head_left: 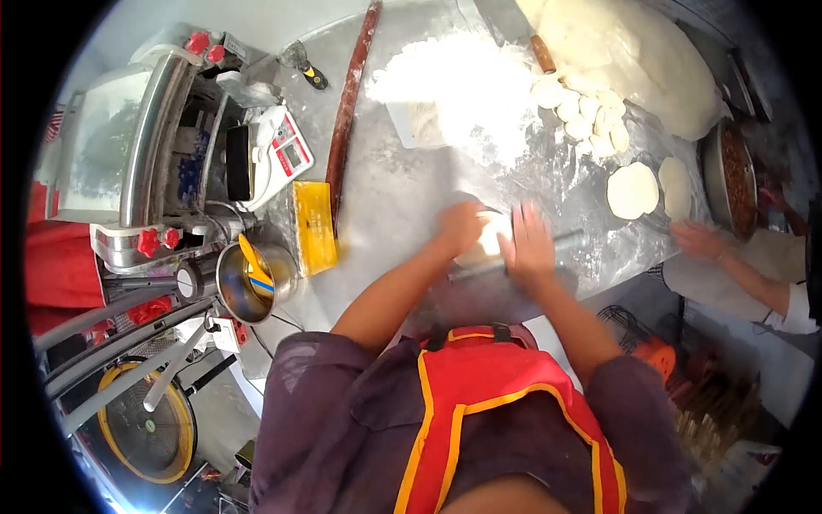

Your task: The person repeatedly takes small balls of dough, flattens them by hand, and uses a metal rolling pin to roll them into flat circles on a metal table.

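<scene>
My left hand rests on a small piece of dough on the floured metal table. My right hand lies flat with fingers spread on a thin rolling pin that crosses the dough. Both hands are side by side near the table's front edge. I wear a red apron with yellow trim.
A flour heap, several dough balls, a large dough mass and two rolled discs lie beyond. A long wooden rolling pin, yellow scraper, scale and metal cup stand left. Another person's hand reaches in at right beside a filling bowl.
</scene>
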Action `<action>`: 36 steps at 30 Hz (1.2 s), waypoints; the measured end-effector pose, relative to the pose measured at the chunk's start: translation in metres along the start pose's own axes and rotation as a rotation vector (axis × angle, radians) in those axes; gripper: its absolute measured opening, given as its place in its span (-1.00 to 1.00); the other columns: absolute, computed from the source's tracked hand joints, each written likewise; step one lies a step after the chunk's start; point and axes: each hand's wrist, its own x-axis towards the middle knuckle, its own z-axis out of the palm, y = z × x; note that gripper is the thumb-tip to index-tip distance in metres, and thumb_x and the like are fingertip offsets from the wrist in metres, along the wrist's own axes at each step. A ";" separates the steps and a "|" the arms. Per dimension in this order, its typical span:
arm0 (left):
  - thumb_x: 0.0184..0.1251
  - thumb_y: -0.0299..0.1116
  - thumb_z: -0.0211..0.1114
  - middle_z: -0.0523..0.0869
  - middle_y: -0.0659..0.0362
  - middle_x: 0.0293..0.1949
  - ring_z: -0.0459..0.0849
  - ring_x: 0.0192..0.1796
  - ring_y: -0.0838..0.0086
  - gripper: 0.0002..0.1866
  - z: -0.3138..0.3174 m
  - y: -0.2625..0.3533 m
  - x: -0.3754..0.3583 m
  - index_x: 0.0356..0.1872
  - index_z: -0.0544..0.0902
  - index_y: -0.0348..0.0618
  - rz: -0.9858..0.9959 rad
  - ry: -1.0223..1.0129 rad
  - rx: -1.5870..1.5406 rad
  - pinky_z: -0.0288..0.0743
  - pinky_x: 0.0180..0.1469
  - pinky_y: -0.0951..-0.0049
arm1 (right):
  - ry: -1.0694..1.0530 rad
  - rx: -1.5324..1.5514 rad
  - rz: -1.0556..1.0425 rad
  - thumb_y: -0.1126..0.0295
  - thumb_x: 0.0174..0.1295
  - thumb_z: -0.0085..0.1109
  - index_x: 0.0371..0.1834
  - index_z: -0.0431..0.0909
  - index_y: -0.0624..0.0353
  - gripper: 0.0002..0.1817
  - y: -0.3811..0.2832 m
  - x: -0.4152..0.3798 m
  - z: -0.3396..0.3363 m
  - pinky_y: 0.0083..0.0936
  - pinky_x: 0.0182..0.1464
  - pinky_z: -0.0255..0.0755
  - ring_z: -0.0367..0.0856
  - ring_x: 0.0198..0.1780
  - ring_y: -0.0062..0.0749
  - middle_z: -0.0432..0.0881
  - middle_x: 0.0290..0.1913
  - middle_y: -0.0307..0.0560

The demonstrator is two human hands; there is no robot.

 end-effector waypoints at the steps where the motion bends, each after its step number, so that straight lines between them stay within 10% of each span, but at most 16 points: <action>1: 0.33 -0.15 0.19 0.74 -0.09 -0.14 0.69 -0.02 -0.03 -0.66 0.002 -0.016 -0.005 -0.04 0.69 -0.14 -0.036 0.050 -0.053 0.51 0.07 0.06 | -0.097 0.008 -0.007 0.18 0.16 0.25 0.35 0.34 0.38 -0.27 -0.003 -0.032 -0.013 0.00 0.43 0.16 0.31 0.41 0.24 0.36 0.38 0.37; 2: 0.34 -0.15 0.17 0.74 -0.09 -0.11 0.68 0.00 -0.02 -0.65 0.006 -0.031 -0.008 -0.01 0.67 -0.13 -0.072 0.102 -0.105 0.50 0.09 0.07 | -0.332 0.063 0.096 0.18 0.06 0.31 0.33 0.36 0.39 -0.23 -0.009 -0.047 -0.037 -0.01 0.41 0.18 0.31 0.41 0.23 0.37 0.38 0.36; 11: 0.28 -0.09 0.19 0.74 -0.07 -0.22 0.70 -0.10 0.00 -0.67 -0.018 0.018 0.002 -0.23 0.74 -0.11 0.109 -0.161 0.153 0.53 -0.02 0.06 | 0.096 -0.025 0.028 0.11 0.36 0.05 0.34 0.36 0.38 -0.37 -0.003 0.084 0.013 0.01 0.48 0.08 0.30 0.42 0.11 0.37 0.38 0.34; 18: 0.29 -0.13 0.23 0.74 -0.09 -0.25 0.71 -0.12 0.00 -0.69 -0.004 -0.045 -0.021 -0.14 0.72 -0.12 -0.120 0.100 -0.182 0.54 -0.03 0.07 | -0.301 0.090 0.064 0.19 0.24 0.22 0.35 0.33 0.39 -0.32 -0.011 -0.044 -0.041 0.02 0.44 0.15 0.33 0.40 0.17 0.37 0.37 0.37; 21: 0.31 -0.15 0.25 0.75 -0.08 -0.23 0.72 -0.10 0.04 -0.68 -0.024 -0.009 -0.026 -0.06 0.70 -0.12 0.019 -0.170 -0.007 0.55 -0.02 0.07 | 0.061 0.067 -0.060 0.16 0.29 0.18 0.39 0.29 0.37 -0.31 -0.008 0.006 -0.012 0.00 0.44 0.15 0.31 0.42 0.12 0.36 0.39 0.33; 28: 0.26 -0.17 0.30 0.76 0.01 -0.13 0.72 -0.05 0.08 -0.67 -0.023 0.017 0.018 0.01 0.72 0.01 0.117 -0.368 0.403 0.57 -0.04 0.10 | -0.037 0.062 0.011 0.17 0.28 0.15 0.46 0.22 0.32 -0.26 -0.013 -0.002 -0.021 0.01 0.50 0.03 0.26 0.48 0.04 0.23 0.51 0.21; 33: 0.35 -0.13 0.23 0.72 -0.02 -0.13 0.64 -0.01 0.01 -0.72 0.038 0.058 0.090 -0.07 0.72 -0.02 0.713 -0.476 0.174 0.48 0.07 0.06 | -0.295 0.194 0.115 0.20 0.05 0.31 0.46 0.27 0.11 -0.17 -0.012 -0.080 -0.037 0.00 0.50 0.02 0.25 0.49 -0.07 0.26 0.50 0.04; 36: 0.39 -0.26 0.25 0.73 0.00 -0.13 0.66 -0.09 0.12 -0.74 0.050 0.139 0.134 -0.04 0.65 -0.20 0.622 -0.282 -0.448 0.50 0.05 0.23 | -0.293 0.195 0.141 0.16 0.09 0.28 0.45 0.29 0.06 -0.21 -0.008 -0.077 -0.025 0.00 0.50 0.00 0.27 0.48 -0.16 0.29 0.49 -0.07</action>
